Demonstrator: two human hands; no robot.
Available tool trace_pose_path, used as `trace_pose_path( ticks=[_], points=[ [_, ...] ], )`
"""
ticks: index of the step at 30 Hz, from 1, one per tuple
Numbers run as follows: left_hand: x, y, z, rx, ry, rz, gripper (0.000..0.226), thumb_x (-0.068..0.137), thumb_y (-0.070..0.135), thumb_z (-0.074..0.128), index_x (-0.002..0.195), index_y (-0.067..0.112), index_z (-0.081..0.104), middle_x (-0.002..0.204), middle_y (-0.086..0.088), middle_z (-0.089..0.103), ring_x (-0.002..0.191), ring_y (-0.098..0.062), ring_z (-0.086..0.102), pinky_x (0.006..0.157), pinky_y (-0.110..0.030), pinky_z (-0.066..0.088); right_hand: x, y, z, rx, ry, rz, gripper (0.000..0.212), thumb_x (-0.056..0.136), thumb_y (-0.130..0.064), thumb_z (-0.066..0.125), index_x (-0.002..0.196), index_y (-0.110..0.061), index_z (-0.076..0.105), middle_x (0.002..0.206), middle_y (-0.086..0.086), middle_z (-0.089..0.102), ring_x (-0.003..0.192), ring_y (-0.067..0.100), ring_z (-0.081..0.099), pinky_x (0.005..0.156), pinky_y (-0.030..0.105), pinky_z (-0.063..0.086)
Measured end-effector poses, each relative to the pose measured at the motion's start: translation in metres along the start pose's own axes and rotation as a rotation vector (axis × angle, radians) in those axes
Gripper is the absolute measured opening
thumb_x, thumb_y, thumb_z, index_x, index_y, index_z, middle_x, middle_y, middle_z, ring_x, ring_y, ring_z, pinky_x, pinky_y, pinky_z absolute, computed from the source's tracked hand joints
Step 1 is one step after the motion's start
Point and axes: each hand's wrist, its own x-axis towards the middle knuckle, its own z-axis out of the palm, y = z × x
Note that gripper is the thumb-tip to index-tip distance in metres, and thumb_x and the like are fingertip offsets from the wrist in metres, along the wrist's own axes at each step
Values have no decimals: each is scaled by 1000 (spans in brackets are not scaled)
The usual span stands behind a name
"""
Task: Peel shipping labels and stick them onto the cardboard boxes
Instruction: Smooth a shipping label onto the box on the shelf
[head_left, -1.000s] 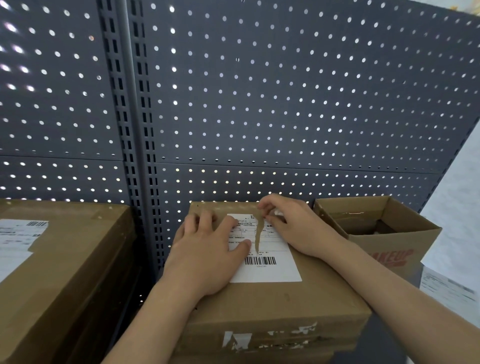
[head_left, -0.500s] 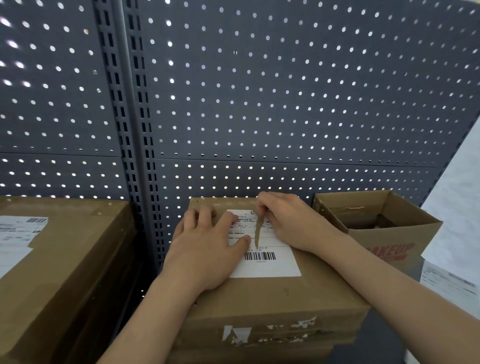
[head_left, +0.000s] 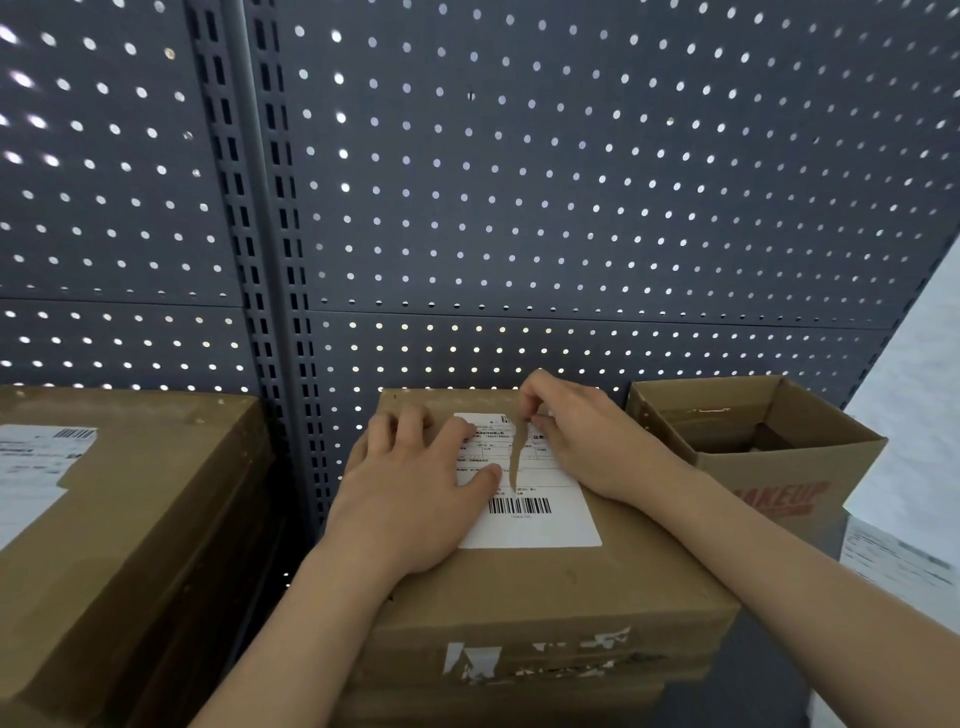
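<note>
A white shipping label (head_left: 540, 519) with a barcode lies on top of the closed cardboard box (head_left: 545, 587) in the middle. A long tear splits the label from its top edge downward, showing brown cardboard. My left hand (head_left: 415, 499) rests flat on the label's left half, fingers straight and spread. My right hand (head_left: 587, 441) sits at the label's upper right, with thumb and forefinger pinching the torn edge near the top. The label's right half is partly hidden under that hand.
A large closed box (head_left: 130, 519) carrying its own label (head_left: 31, 467) stands at the left. An open box (head_left: 769, 452) with red print stands at the right. A grey pegboard (head_left: 519, 208) rises directly behind. White paper sheets (head_left: 893, 561) lie at the far right.
Both hands stay on the label almost as before. The right hand's fingertips have shifted slightly along the torn top edge; the view has tilted a little.
</note>
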Motion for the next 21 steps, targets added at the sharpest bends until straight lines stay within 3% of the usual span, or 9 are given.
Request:
trace_pose_path(
  ticks=[8,21],
  points=[
    [-1,0,0,-3,2,-1,54,92,66,29,142,44,29,143,6,24,137,-21,15,117,-42,18,4,-1,5,-172,23,-84,38,83,4,48,84,-30,33,78,-13,45,75,18,51,68,47,49],
    [0,0,1,3,5,-1,54,92,66,28,141,45,28,140,8,25,135,-19,17,117,-41,19,3,-2,5,-202,-18,-107,31,82,1,44,97,-27,44,93,-10,52,78,18,53,74,46,48]
  ],
)
